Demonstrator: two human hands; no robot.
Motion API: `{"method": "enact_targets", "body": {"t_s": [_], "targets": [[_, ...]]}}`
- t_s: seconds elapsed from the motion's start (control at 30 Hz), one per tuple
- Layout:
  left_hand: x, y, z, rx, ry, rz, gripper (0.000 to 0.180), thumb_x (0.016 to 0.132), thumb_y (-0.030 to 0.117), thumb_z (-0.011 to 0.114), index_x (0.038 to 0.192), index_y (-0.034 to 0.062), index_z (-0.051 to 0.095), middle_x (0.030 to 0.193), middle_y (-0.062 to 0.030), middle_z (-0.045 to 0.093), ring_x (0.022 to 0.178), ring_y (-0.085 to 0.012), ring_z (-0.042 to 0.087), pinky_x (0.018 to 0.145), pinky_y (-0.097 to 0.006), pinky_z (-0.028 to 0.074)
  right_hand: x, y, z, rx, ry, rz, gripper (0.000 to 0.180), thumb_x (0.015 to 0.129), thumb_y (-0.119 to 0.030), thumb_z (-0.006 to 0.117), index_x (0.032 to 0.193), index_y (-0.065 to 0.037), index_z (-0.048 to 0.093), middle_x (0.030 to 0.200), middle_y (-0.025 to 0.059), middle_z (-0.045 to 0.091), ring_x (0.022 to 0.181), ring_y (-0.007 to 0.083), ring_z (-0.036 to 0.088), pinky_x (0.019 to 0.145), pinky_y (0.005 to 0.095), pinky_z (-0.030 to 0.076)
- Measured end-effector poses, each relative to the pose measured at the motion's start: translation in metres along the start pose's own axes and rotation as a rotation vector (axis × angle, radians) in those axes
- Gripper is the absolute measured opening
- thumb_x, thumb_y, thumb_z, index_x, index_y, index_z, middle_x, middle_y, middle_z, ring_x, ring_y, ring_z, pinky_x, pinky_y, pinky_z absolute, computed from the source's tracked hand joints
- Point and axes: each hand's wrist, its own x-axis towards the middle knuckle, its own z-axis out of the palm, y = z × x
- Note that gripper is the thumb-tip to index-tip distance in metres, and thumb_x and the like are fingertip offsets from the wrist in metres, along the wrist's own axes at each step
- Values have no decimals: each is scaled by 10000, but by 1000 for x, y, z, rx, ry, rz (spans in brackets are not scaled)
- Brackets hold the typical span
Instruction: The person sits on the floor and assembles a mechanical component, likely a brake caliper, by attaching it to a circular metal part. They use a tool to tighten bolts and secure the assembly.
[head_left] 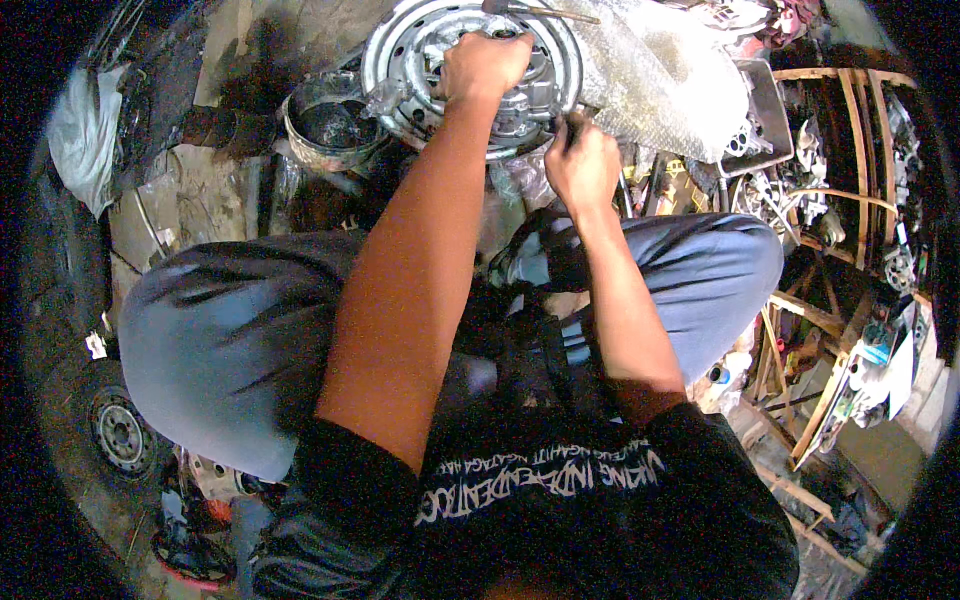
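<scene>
**Steel wheel rim being held and worked on at floor level**

A silver wheel rim (420,60) is being kept on the floor ahead of the knees, top centre of the view. The left hand (485,65) is being pressed on the rim's hub, fingers curled closed over it. The right hand (582,165) is being held at the rim's lower right edge, fingers closed around a small dark tool (568,122) that is too hidden to be identified. A round metal pot (330,125) is being kept just left of the rim, touching or nearly so. A bubble-wrap sheet (660,70) is being draped just right of the rim. A wooden rack (850,150) with metal parts is being seen far right. A second wheel (120,430) is lying lower left.
</scene>
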Motion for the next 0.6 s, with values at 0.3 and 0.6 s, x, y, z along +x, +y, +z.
{"method": "enact_targets", "body": {"t_s": [0.3, 0.6], "targets": [[-1, 0, 0, 5, -10, 13, 758, 751, 572, 673, 1247, 0, 685, 1321, -272, 626, 1241, -419, 602, 1049, -512, 462, 23, 17, -2, 40, 12, 59, 243, 885, -246, 642, 933, -35, 752, 865, 275, 708, 860, 467, 697, 806, 546, 554], [14, -6, 8, 29, -36, 5, 821, 753, 612, 677, 1298, -2, 650, 1370, -259, 599, 1288, -403, 572, 1073, -532, 432, 76, 40, -42, -178, -285, -275, 295, 818, -65, 603, 1101, -6, 666, 910, 288, 688, 914, 474, 665, 842, 537, 526]]}}
